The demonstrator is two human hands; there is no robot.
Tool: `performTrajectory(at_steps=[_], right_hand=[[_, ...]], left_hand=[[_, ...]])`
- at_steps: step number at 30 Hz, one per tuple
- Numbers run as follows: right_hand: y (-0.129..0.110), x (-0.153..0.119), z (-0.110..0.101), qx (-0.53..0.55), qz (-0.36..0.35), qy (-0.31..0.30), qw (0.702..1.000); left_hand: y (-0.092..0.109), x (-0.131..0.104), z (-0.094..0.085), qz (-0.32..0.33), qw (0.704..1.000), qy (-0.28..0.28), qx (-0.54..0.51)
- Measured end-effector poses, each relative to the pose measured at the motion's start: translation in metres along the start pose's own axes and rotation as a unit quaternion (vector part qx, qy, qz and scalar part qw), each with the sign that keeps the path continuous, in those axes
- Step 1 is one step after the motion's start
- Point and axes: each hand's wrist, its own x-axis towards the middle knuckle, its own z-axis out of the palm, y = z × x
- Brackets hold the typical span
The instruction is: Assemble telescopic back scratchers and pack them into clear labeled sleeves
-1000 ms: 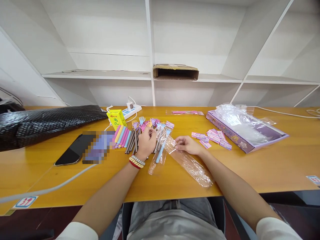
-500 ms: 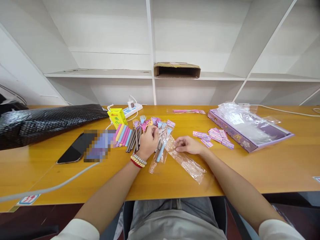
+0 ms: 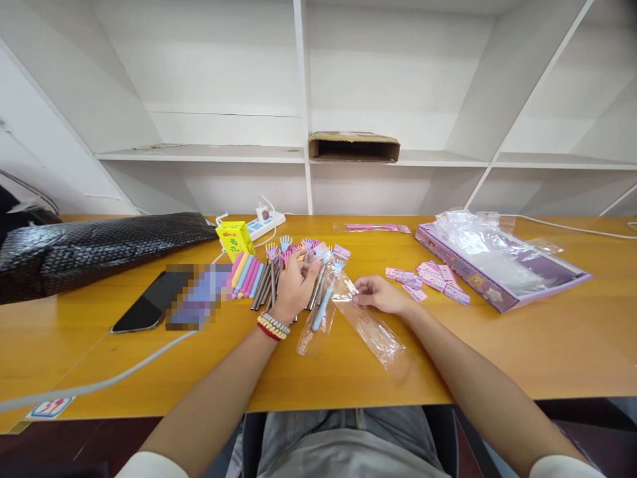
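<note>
My left hand (image 3: 294,287), wearing several coiled bands and a red one at the wrist, reaches over a pile of back scratchers (image 3: 271,275) with small coloured hand-shaped heads and metal rods. Its fingers are curled together, and what they pinch is hidden. Just right of it, a light-blue back scratcher (image 3: 323,308) lies slanted inside a clear plastic sleeve. My right hand (image 3: 382,294) has thumb and fingers closed on the edge of another clear plastic bag (image 3: 371,332), which stretches toward the table's front edge. Small pink-and-purple label cards (image 3: 432,275) lie to the right.
A purple box (image 3: 502,295) holding clear bags stands at right. A packaged pink item (image 3: 373,228) lies at the back. On the left are a yellow box (image 3: 235,239), a phone (image 3: 149,302), a black wrapped bundle (image 3: 109,245), a power strip (image 3: 269,226) and a white cable (image 3: 144,364).
The camera view has shifted slightly. My left fingers have moved a little over the back scratcher heads. My right hand stays at the clear bag.
</note>
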Motion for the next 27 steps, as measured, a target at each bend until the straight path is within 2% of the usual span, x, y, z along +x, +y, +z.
performTrajectory(at_steps=[3, 7, 11, 15, 20, 27], right_hand=[[0.002, 0.002, 0.001, 0.045, 0.007, 0.041, 0.998], [0.002, 0.006, 0.001, 0.108, -0.005, 0.119, 0.987], [-0.003, 0.007, -0.006, 0.135, -0.013, 0.223, 0.965], [-0.005, 0.004, -0.017, 0.156, -0.01, 0.287, 0.945], [-0.002, 0.004, -0.02, 0.193, -0.025, 0.26, 0.946], [-0.002, 0.004, -0.001, 0.228, -0.045, 0.116, 0.966]], left_hand=[[-0.001, -0.001, 0.001, 0.009, 1.0, 0.006, -0.001], [-0.008, 0.002, 0.002, 0.026, 0.997, 0.002, 0.073], [-0.017, 0.003, 0.004, 0.084, 0.98, -0.066, 0.17], [-0.017, 0.001, 0.006, 0.122, 0.968, -0.116, 0.186], [-0.008, -0.002, 0.005, 0.129, 0.967, -0.163, 0.147], [0.01, -0.012, -0.002, 0.132, 0.958, -0.25, 0.044]])
